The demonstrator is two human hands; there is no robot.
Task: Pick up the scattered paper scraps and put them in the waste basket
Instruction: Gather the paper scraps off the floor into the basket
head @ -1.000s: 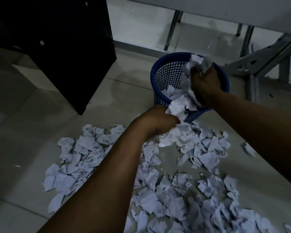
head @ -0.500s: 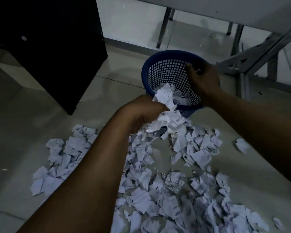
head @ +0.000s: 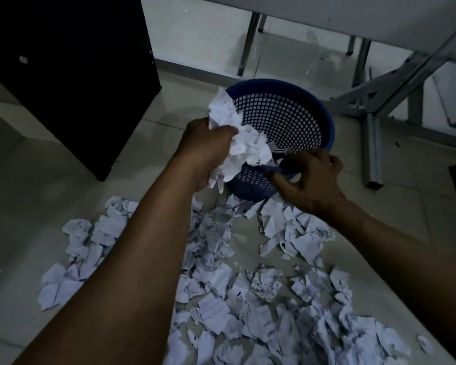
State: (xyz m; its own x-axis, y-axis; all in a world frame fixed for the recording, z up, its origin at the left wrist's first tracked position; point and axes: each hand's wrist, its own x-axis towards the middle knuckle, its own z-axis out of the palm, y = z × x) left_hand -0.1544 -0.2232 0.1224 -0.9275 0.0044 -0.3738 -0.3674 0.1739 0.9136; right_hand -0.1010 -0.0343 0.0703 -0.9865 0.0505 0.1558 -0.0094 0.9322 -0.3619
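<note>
— Where are the paper scraps [head: 248, 299] right now?

— Most lie on the tiled floor [head: 37, 180], in a wide heap that runs from just below the waste basket [head: 282, 119] down to the near edge of the view. A smaller patch sits off to the left, beside the left forearm.

— And the left grip [head: 208, 151]?

— It is clenched round a crumpled wad of scraps [head: 234, 138], held up against the near-left rim of the basket. The wad bulges out above and below the fingers; part of it hangs over the opening.

— The right grip [head: 311, 177]?

— Its fingers are curled on the basket's near rim, with the blue edge passing between thumb and fingers (a white fleck shows there too, too small to say whether it is pinched).

— How does the basket stand?

— It is blue mesh, on the floor, touching the far edge of the heap, and it seems tipped toward the person, so that the inner wall shows. What lies at its bottom is hidden behind the wad and the hands.

— Anything else nearby?

— A black cabinet [head: 77, 75] stands to the left, well apart from the basket, and grey metal legs [head: 371, 143] rise just beyond it on the right.
</note>
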